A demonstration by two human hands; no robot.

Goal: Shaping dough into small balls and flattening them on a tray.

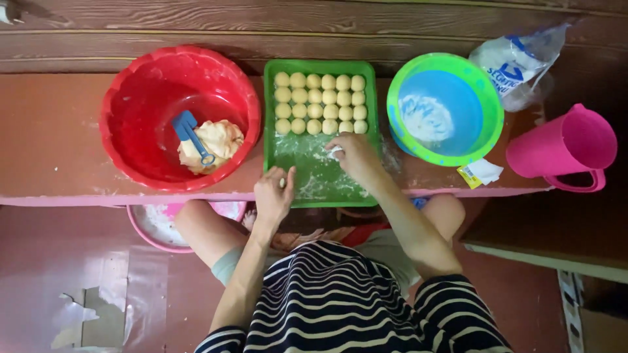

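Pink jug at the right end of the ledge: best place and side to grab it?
Grip the pink jug by its loop handle, coming from the near side. The handle juts toward the person, while the body looks tilted and widens toward the rim, so it is likely harder to wrap. The right hand is closer; it rests on the green tray, the left hand at the tray's near edge.
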